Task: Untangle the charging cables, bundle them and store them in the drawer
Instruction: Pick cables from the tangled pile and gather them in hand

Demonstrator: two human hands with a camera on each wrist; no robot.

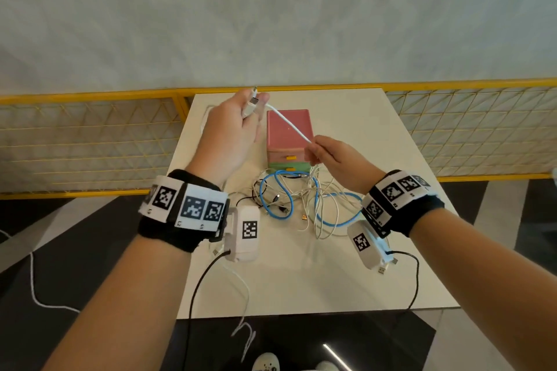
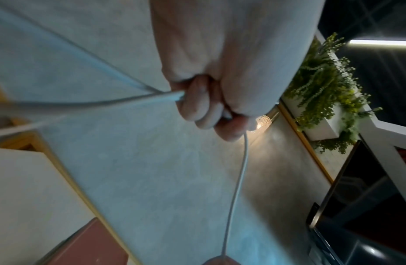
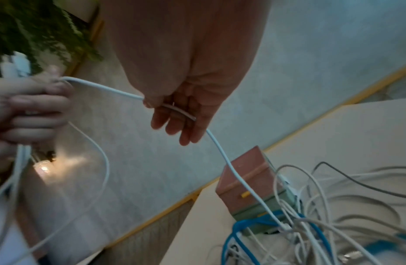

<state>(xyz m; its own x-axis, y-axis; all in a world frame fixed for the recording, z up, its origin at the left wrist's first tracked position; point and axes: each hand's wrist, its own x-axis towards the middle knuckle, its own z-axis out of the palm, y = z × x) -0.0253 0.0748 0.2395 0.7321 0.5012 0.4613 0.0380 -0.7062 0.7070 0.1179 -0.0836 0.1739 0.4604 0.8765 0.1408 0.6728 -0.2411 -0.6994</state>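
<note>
White cable (image 1: 289, 123) is running taut through the air between my hands, above the pink drawer box (image 1: 288, 129), and I am working it free of the tangle (image 1: 301, 202). My left hand (image 1: 232, 129) is gripping the plug end with fingers curled round it, raised over the far side of the table (image 1: 301, 280); my right hand (image 1: 331, 159) is pinching the cable lower down between thumb and fingers, the other fingers hanging loosely. Below it the cable is dropping back into the heap, where blue, white and dark cables are lying knotted together just in front of the box. I am judging this as early going: nothing is bundled yet, both drawers are looking closed, and the rest of the heap is waiting.
</note>
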